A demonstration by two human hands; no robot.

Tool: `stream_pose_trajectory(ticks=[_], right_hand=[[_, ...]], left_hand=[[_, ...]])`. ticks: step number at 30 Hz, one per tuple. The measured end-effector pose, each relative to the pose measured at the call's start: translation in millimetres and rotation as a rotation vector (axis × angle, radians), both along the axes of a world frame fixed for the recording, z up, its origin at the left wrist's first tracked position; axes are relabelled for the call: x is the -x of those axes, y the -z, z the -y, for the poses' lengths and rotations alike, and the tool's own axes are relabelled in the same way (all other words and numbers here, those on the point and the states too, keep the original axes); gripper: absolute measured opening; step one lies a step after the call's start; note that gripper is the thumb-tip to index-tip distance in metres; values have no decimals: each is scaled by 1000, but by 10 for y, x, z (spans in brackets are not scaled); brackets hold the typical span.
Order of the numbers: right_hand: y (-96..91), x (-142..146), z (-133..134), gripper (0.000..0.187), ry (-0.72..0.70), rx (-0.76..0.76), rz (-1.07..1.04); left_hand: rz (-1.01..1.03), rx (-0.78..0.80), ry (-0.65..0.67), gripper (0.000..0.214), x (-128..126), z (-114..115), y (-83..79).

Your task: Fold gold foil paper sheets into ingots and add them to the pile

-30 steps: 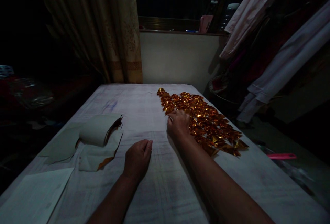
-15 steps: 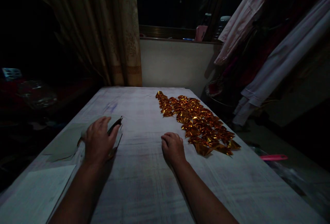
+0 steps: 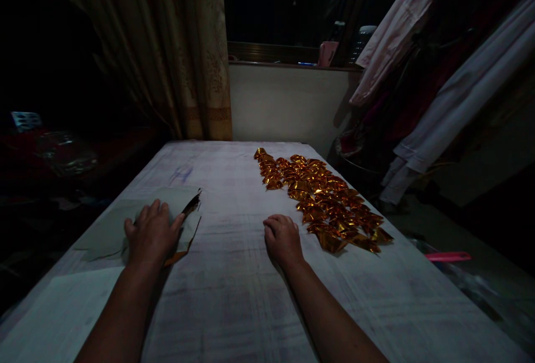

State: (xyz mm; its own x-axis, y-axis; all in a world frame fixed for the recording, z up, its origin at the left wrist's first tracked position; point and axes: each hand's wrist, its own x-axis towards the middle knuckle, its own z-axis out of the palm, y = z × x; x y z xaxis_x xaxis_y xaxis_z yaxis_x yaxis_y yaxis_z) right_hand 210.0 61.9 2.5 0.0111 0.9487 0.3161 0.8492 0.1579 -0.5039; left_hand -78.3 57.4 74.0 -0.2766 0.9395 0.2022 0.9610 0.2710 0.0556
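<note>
My left hand (image 3: 152, 235) lies palm down on pale paper sheets (image 3: 167, 193) at the left of the table, fingers apart. The right edge of a sheet stands up past the thumb, and a gold-coloured underside shows at its lower corner. My right hand (image 3: 284, 240) rests on the cloth near the middle with its fingers curled in. Its palm is hidden, and nothing sticks out of it. Just right of that hand spreads a pile of shiny gold foil pieces (image 3: 321, 195), folded into small pointed shapes.
A pale checked cloth (image 3: 234, 307) covers the table. Another white sheet (image 3: 62, 313) lies at the near left. Behind are a curtain (image 3: 200, 73) and a pink cup (image 3: 327, 53) on the sill. Clothes (image 3: 443, 112) hang on the right, above a pink handle (image 3: 448, 256).
My left hand has flattened onto the sheets and shifted slightly left, its fingers spreading. More of the paper shows beyond it. My right hand stays put.
</note>
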Motion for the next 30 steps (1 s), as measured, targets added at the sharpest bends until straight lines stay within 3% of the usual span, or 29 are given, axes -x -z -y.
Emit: stream_pose_trajectory(ticks=[11,18,22,26,30], right_hand=[[-5,7,1,23,-2,8,-3],[13,4,-4,23,1,-13,-6],[23,5,-1,24,-4,-30,-20],[39,6,3,24,-8,-46,-65],[78,-18,-17,27,-42,-111,-146]], left_hand=[[14,56,19,40,-30,45,-180],[-27,-117,3,39,-44,81,-199],[-20,-218,-38,43,-116,140,-353],[107,-127,-128,43,-260,178,-493],[346,-83,13,37,-414,134,-434]])
